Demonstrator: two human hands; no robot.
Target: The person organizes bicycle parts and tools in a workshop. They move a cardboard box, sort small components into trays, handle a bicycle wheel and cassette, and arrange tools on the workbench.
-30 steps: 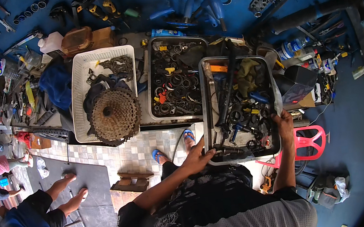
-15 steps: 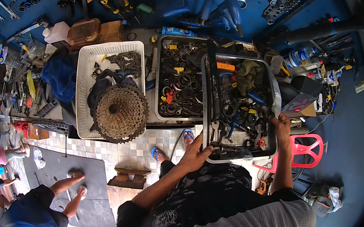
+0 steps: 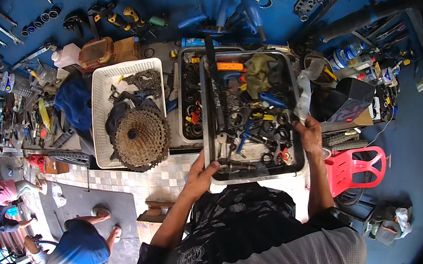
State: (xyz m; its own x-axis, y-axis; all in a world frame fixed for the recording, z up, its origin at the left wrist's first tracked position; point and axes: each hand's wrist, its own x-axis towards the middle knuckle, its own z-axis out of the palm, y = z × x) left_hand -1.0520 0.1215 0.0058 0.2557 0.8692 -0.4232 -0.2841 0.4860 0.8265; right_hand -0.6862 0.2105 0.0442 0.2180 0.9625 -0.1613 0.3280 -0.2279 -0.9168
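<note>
Gripping the tray (image 3: pixel 260 178) at its near corners in the head view, the left hand (image 3: pixel 196 179) curls around its left edge, thumb over the rim, and the right hand (image 3: pixel 309 138) clasps the right edge beside a clear bag (image 3: pixel 303 97). The tray is before the torso, tilted toward the head; whether its far end touches anything, I cannot tell. In it lie an orange tool (image 3: pixel 230 66) and an olive rag (image 3: pixel 257 77) toward the far end, a black bar (image 3: pixel 216 91) along the left side, and jumbled small parts nearer the hands. Partly hidden behind it, the rear tray (image 3: pixel 180 98) holds dark rings and a red piece (image 3: pixel 195 117). To the left, the white basket (image 3: pixel 96 120) contains a chain (image 3: pixel 146 82) and, nearest the person, a brown cassette (image 3: pixel 143 141) on dark cloth (image 3: pixel 113 115), overlapping the basket's near rim.
</note>
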